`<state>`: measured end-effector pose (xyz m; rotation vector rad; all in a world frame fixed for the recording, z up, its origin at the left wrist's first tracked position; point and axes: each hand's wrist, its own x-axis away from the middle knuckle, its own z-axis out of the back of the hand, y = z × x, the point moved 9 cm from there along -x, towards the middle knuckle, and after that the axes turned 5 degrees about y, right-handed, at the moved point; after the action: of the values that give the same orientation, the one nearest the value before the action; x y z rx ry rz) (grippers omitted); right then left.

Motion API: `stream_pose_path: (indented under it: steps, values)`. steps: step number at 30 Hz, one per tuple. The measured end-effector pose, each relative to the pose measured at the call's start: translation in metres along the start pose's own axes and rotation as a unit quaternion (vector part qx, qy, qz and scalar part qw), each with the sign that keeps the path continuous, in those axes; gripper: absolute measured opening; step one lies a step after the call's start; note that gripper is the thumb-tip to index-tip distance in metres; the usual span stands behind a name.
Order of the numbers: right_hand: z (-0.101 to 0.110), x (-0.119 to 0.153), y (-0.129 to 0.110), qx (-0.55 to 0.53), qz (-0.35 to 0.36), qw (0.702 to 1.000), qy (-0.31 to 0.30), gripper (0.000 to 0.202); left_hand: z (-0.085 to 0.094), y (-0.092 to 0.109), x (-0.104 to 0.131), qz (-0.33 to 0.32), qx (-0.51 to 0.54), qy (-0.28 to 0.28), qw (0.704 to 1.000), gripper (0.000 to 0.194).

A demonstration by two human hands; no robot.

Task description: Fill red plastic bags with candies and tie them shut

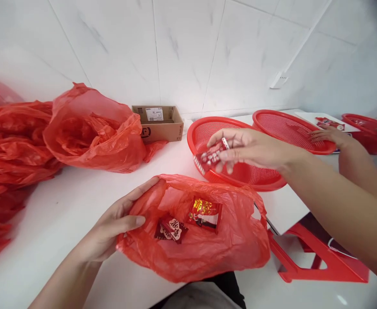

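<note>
Worktop (69, 206): smooth, white.
Wall (188, 56): marbled, twelve o'clock.
Bag (233, 231): crinkled red plastic.
Left hand (114, 221), bag's nine o'clock: fingers clasping it.
Right hand (254, 148), one o'clock: fingers grasping packaging (211, 156).

Reference dial: open red bag (240, 240) at centre, tiled wall (188, 60) at 12 o'clock. The left hand (120, 221) grips the bag's rim at 9 o'clock. Inside the bag lie a gold-lettered packet (205, 213) and, at its 8 o'clock, a dark red wrapper (171, 229). The right hand (243, 150), at 1 o'clock, holds blurred red packets (212, 155) near the perforated basket (249, 172). A second basket (285, 124) and a co-worker's hand (330, 134) are at 2 o'clock; a cardboard box (164, 132) is at 11 o'clock.
</note>
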<state>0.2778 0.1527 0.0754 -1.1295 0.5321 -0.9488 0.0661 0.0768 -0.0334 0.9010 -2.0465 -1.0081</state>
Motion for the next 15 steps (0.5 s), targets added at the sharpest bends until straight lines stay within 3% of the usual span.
stream_pose_path:
  steps: [2, 4, 7, 9, 12, 15]
  values:
    - [-0.041, 0.010, -0.014, 0.059, 0.015, 0.997, -0.050, 0.023, 0.001, 0.000, 0.000, -0.008, 0.004, -0.002, 1.000, 0.075]
    - [-0.073, 0.015, -0.015, 0.149, 0.030, 0.987, -0.058, 0.022, 0.001, 0.002, -0.001, -0.022, 0.008, -0.001, 1.000, 0.073]
    - [-0.103, 0.019, -0.008, 0.266, 0.057, 0.961, -0.053, 0.034, 0.002, 0.003, 0.000, -0.033, -0.004, 0.007, 0.999, 0.072]
    - [-0.111, 0.020, -0.004, 0.291, 0.058, 0.952, -0.079, 0.037, 0.001, 0.004, 0.000, -0.036, -0.015, 0.005, 0.999, 0.073]
    - [-0.084, 0.013, -0.014, 0.264, 0.062, 0.962, -0.033, 0.030, -0.001, 0.005, 0.000, -0.040, -0.017, -0.001, 0.999, 0.073]
    - [-0.021, -0.008, -0.023, 0.261, 0.072, 0.957, 0.103, 0.026, -0.001, 0.005, -0.001, -0.037, 0.003, -0.004, 0.999, 0.071]
